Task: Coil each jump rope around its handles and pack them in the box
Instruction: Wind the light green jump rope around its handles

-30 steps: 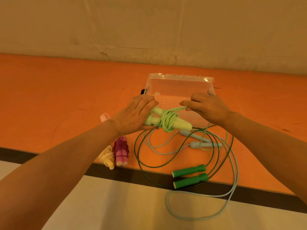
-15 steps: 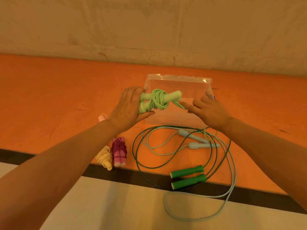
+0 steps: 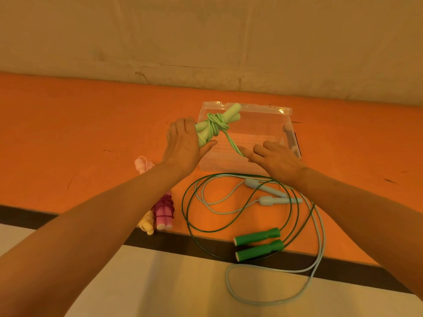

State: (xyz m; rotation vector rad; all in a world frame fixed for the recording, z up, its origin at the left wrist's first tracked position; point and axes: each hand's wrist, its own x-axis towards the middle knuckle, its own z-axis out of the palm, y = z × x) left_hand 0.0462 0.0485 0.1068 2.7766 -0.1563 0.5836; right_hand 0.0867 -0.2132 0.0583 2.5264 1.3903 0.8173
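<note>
My left hand [image 3: 183, 145] grips the coiled light-green jump rope [image 3: 215, 125] over the clear plastic box [image 3: 274, 124], hiding its handle ends. At four o'clock, my right hand [image 3: 277, 160] pinches its smooth loose tail, fingertips hard to see.

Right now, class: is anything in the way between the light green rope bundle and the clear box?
Nothing visible. The left hand holds the light green bundle over the open box. One loose cord end trails from it to the right hand, also above the box.
</note>
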